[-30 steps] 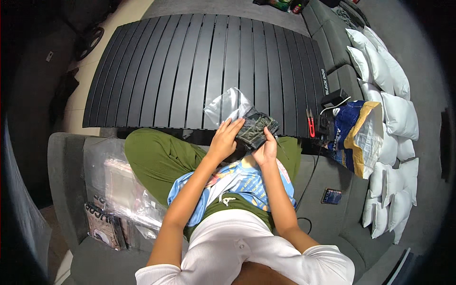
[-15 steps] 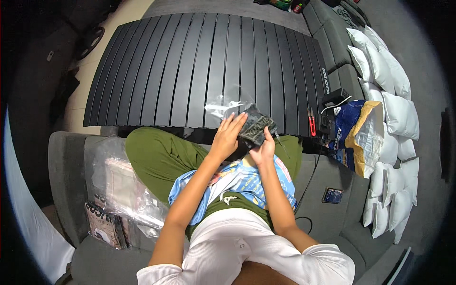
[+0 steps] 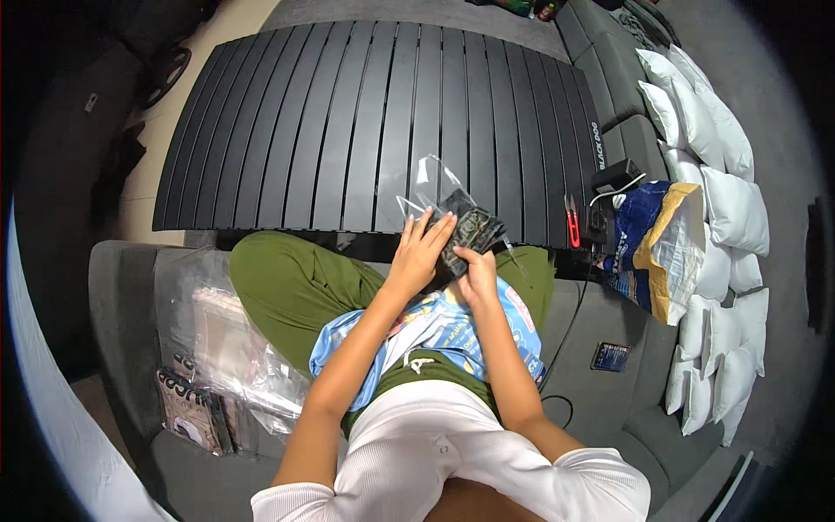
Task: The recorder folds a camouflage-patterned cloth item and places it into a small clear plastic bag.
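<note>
Over my lap, at the near edge of the black slatted table (image 3: 287, 130), is a folded dark cloth with a greyish print (image 3: 474, 228), in a clear plastic bag (image 3: 424, 178). The bag's loose end spreads over the slats. My left hand (image 3: 423, 254) rests on the cloth's left side, fingers stretched flat across it. At the lower right side my right hand (image 3: 477, 277) pinches the cloth between thumb and fingers. The fingertips under it are hidden. A blue patterned cloth (image 3: 465, 335) lies across my lap, below both hands.
Red-handled thread snips (image 3: 571, 222) and a black power adapter (image 3: 614, 177) lie at the table's right edge. Right of these stands an open blue-and-yellow bag (image 3: 665, 252). White pillows (image 3: 735, 209), a phone (image 3: 610, 357) and plastic-wrapped packets (image 3: 230, 335) lie around me.
My right thumb has shifted left and down over the bagged cloth, and the cloth has tilted slightly. The bag's loose end now stands up more. My left hand stays nearly in place.
</note>
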Available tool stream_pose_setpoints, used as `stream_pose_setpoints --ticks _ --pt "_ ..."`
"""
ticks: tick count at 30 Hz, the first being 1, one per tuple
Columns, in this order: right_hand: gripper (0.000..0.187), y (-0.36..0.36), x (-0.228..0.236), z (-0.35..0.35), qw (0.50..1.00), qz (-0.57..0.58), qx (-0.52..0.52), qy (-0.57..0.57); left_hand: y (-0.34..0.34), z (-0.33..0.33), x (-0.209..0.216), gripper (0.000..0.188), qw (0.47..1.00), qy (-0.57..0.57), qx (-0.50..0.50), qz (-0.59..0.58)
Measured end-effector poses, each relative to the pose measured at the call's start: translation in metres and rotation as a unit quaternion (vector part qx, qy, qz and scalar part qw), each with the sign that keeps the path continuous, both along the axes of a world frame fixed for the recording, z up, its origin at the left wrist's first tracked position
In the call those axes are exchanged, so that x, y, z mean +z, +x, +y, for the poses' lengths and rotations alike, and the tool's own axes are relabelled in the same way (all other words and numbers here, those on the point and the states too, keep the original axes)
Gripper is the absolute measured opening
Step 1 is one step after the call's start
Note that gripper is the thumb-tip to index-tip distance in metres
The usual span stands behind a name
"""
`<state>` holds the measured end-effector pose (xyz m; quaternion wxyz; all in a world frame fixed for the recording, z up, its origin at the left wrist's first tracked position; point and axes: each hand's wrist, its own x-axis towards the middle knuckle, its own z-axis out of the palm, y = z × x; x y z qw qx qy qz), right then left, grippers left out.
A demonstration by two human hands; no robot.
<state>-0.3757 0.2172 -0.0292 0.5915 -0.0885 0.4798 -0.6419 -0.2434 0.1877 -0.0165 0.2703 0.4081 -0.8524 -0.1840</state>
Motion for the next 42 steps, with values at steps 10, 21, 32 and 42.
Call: stream_pose_setpoints --ticks 10,21,32,42 --pt "0.030 -0.016 -0.021 -0.001 0.971 -0.234 0.031 0.033 -0.001 0.021 -0.020 0.048 0.673 0.328 0.326 0.578" --pt "0.016 -0.015 -0.010 0.008 0.990 -0.121 0.067 0.017 0.001 0.011 -0.020 0.028 0.531 0.555 0.266 0.583" --pt "0.045 -0.009 -0.001 0.010 0.994 -0.061 0.086 0.011 0.001 0.010 -0.011 0.027 0.525 0.542 0.246 0.608" --pt "0.034 -0.012 0.006 0.011 0.991 -0.081 0.104 0.026 0.006 0.010 -0.015 0.049 0.528 0.542 0.241 0.608"
